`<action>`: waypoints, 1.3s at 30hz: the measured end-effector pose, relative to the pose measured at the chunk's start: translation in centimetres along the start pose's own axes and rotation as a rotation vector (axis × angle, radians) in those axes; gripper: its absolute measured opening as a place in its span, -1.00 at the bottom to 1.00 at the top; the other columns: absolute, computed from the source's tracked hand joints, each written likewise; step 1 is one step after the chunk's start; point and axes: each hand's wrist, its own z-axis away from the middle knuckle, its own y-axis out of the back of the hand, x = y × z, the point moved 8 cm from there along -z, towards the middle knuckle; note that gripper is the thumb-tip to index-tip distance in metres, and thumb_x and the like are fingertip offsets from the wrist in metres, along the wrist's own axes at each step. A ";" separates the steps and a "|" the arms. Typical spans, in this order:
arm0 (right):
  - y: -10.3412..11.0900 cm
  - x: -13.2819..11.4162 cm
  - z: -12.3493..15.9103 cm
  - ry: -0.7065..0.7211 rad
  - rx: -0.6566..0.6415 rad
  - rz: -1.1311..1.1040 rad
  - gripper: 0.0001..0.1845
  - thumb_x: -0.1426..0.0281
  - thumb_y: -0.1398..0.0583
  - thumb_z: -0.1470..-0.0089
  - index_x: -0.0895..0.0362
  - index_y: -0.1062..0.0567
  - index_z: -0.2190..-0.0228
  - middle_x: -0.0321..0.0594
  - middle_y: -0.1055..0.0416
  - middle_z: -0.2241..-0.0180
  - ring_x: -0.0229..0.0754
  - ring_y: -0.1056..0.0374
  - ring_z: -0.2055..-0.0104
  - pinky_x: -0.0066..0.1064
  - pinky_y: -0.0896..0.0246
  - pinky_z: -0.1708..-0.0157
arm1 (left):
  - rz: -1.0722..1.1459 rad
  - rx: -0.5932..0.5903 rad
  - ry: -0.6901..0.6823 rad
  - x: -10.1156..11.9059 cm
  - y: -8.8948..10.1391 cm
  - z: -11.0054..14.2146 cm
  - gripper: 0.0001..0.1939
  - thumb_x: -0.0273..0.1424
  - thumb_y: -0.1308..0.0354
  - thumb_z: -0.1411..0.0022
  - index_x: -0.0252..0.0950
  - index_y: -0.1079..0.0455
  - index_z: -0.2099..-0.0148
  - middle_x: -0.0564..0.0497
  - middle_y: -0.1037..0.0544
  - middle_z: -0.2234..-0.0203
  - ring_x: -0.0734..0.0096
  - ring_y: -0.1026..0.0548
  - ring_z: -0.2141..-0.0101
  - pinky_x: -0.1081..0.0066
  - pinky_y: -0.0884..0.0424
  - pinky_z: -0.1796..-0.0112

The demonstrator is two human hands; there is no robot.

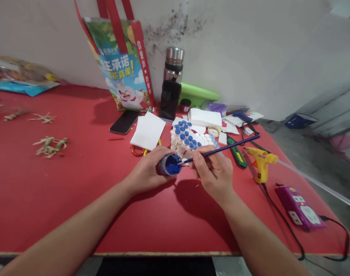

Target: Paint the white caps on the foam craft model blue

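Observation:
My left hand (150, 168) is wrapped round a small clear jar of blue paint (172, 167), tilted so that its mouth faces me. Between the fingers of my right hand (212, 168) is a paintbrush (229, 146) with a dark blue handle. Its bristle end reaches into the jar's mouth, at the paint. Just behind both hands lies a piece covered with rows of small round caps (188, 135), some blue and some white; my right hand and the jar hide part of it.
On the right lie a yellow glue gun (261, 163), a green utility knife (237, 152) and a purple power strip (300, 207) with cords. Behind stand a dark bottle (170, 96) and a printed bag (123, 69). A phone (125, 122) and white paper (148, 131) lie left of centre.

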 end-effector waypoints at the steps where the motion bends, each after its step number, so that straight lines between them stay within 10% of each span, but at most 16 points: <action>1: -0.2 0.0 0.0 0.000 -0.013 0.007 -0.87 0.40 -0.27 -0.48 0.05 -0.53 0.22 -0.46 -0.50 0.51 -0.42 -0.37 0.62 -0.56 -0.24 0.57 | -0.001 0.000 -0.003 0.0 0.0 0.0 -0.51 -0.41 -0.49 -0.28 -0.20 -0.48 -0.20 -0.09 -0.64 -0.03 0.09 -0.62 -0.05 0.14 -0.55 -0.09; 39: -0.5 1.1 0.1 -0.066 -0.029 -0.010 -0.86 0.34 -0.27 -0.48 0.05 -0.52 0.23 -0.42 -0.51 0.51 -0.37 -0.35 0.60 -0.49 -0.24 0.57 | 0.030 -0.014 0.026 -0.2 -0.1 0.0 -0.48 -0.42 -0.49 -0.25 -0.17 -0.47 -0.22 -0.10 -0.62 -0.06 0.06 -0.62 -0.08 0.07 -0.56 -0.12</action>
